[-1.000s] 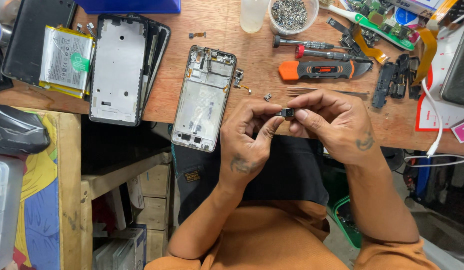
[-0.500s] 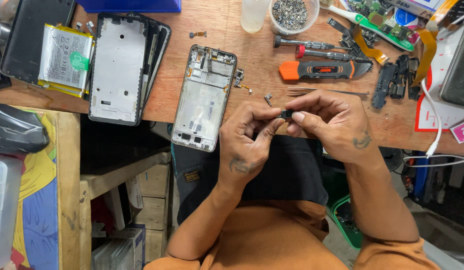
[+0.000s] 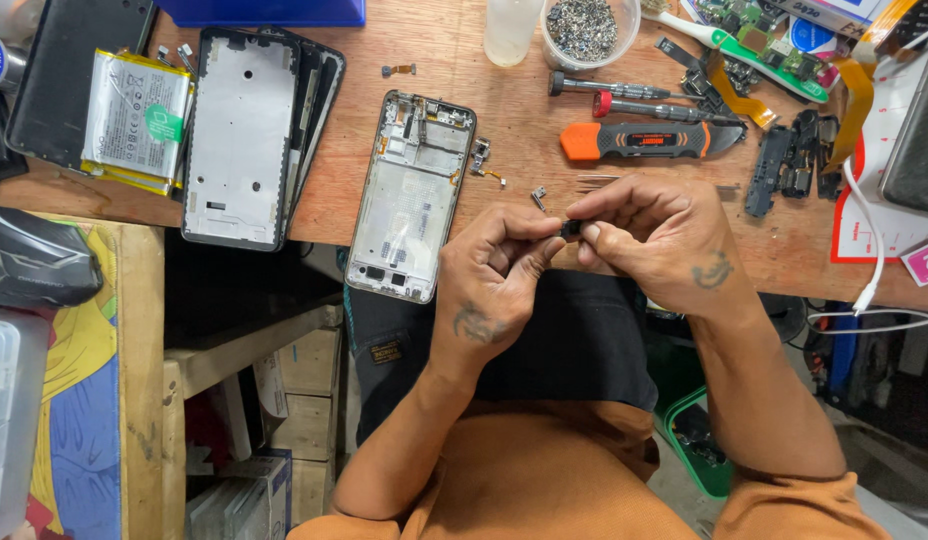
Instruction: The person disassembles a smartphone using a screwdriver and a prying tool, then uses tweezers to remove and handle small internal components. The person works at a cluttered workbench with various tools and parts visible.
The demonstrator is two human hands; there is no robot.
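Observation:
Both of my hands meet over the front edge of the wooden workbench (image 3: 524, 120). My left hand (image 3: 494, 280) and my right hand (image 3: 654, 240) pinch one tiny black phone part (image 3: 570, 229) between their fingertips. Just left of them lies an opened phone frame (image 3: 409, 195), its inner side up, hanging slightly over the bench edge. A few tiny loose parts (image 3: 536, 195) lie on the wood between that frame and my fingers.
Further left lie a second phone frame (image 3: 239, 135), a battery (image 3: 134, 120) and a dark back cover (image 3: 69, 75). Behind my hands are an orange-and-black utility knife (image 3: 644, 140), screwdrivers (image 3: 624, 97), a bowl of screws (image 3: 589, 25), circuit boards (image 3: 764, 45) and a white cable (image 3: 869, 230).
My hands have shifted slightly; the fingers keep working the small black part, which stays pinched between both hands.

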